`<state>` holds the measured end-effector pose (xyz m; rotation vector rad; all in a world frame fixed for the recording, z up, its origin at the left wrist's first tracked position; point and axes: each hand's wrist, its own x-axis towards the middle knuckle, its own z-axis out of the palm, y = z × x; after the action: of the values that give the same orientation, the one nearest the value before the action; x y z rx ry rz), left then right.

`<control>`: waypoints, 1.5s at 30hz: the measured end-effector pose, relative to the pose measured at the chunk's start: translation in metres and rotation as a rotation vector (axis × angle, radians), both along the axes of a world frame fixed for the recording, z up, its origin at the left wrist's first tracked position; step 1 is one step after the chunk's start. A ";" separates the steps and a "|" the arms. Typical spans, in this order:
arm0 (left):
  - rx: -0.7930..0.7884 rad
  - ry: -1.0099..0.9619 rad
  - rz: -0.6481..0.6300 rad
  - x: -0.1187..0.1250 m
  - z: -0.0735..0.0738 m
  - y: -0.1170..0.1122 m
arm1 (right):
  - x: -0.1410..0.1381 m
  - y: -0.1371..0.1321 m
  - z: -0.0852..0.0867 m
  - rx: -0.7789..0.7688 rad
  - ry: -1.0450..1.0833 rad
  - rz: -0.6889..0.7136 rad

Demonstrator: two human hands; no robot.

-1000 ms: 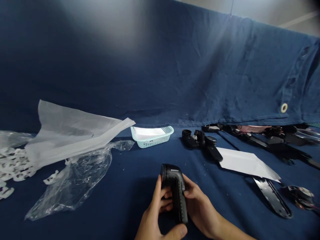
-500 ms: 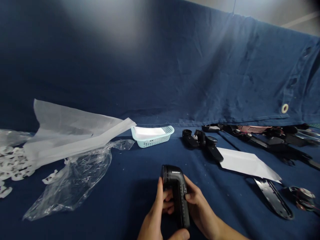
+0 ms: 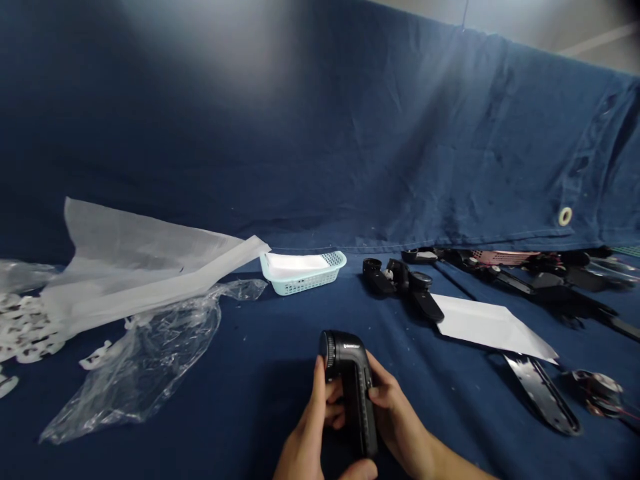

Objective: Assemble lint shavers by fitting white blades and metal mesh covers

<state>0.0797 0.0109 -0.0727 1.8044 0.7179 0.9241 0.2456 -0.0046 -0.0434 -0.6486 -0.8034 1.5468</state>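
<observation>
Both my hands grip one black handheld device with a round head and a long handle, held upright over the blue cloth near the bottom middle. My left hand wraps its fingers around the left side of the handle, thumb at the base. My right hand clasps the right side, thumb pressed on the handle's edge. The device's head points up and to the left.
A pale blue basket stands behind the device. To the left lie a clear plastic bag, a white sheet and white plastic pieces. To the right are black parts, white paper and more black pieces.
The hands and device have barely shifted; the view has drifted slightly, and my left fingers sit a little higher on the handle.
</observation>
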 end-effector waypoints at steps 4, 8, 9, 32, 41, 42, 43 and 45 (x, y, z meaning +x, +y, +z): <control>0.030 0.020 0.007 0.000 -0.003 -0.001 | 0.001 0.001 0.000 0.023 -0.023 0.018; 0.042 0.042 0.031 0.002 -0.005 -0.002 | 0.002 0.003 -0.003 0.037 -0.043 0.024; 0.047 0.044 0.035 0.002 -0.005 -0.002 | 0.003 0.003 -0.004 0.039 -0.048 0.019; -0.021 -0.036 0.004 0.001 0.003 0.004 | -0.001 0.003 0.006 -0.039 0.022 0.042; 0.124 -0.077 0.077 0.001 -0.001 0.008 | 0.007 0.006 0.012 -0.265 0.267 0.191; 0.152 -0.052 0.096 0.001 0.001 0.008 | 0.008 0.007 0.012 -0.295 0.285 0.229; 0.181 -0.034 0.113 0.001 0.003 0.008 | 0.009 0.008 0.012 -0.321 0.301 0.258; 0.242 -0.021 0.130 0.000 0.006 0.007 | 0.012 0.009 0.009 -0.369 0.330 0.294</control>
<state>0.0801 0.0181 -0.0668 1.9733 0.7426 1.1555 0.2572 0.0044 -0.0347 -0.5315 -0.3751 2.0342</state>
